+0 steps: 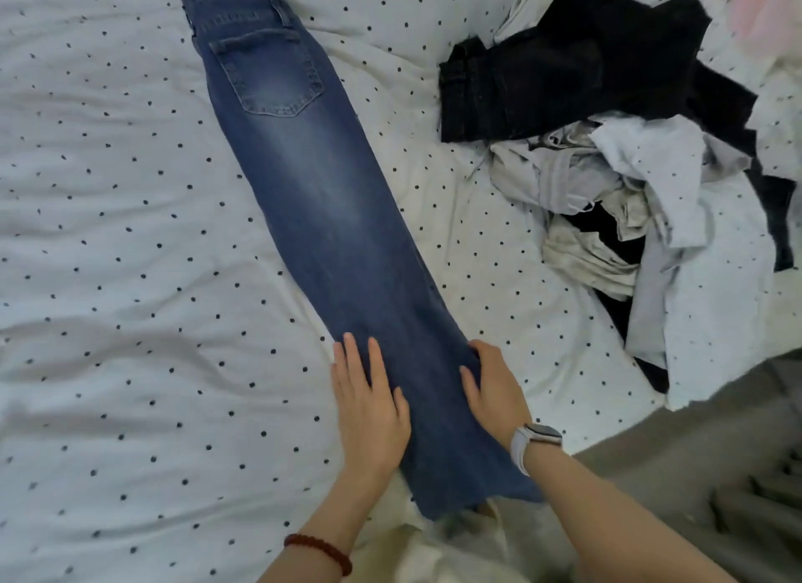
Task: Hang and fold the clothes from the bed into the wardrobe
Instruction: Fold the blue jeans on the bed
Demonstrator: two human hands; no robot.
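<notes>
A pair of blue jeans (312, 191) lies folded lengthwise on the bed, one leg over the other, waistband at the top and hems near me. My left hand (369, 404) rests flat on the left edge of the lower leg, fingers spread. My right hand (494, 387), with a white watch on the wrist, lies on the right edge of the same leg, its fingers curled over the denim; it is pressing the cloth rather than lifting it. A heap of other clothes (629, 191) lies at the right.
The bed sheet (130, 278) is white with small black dots and wrinkled. The heap holds dark jeans (520, 87), black cloth and pale grey and white garments. Something pink (768, 9) shows at the top right corner. Grey floor (694, 474) lies at the lower right.
</notes>
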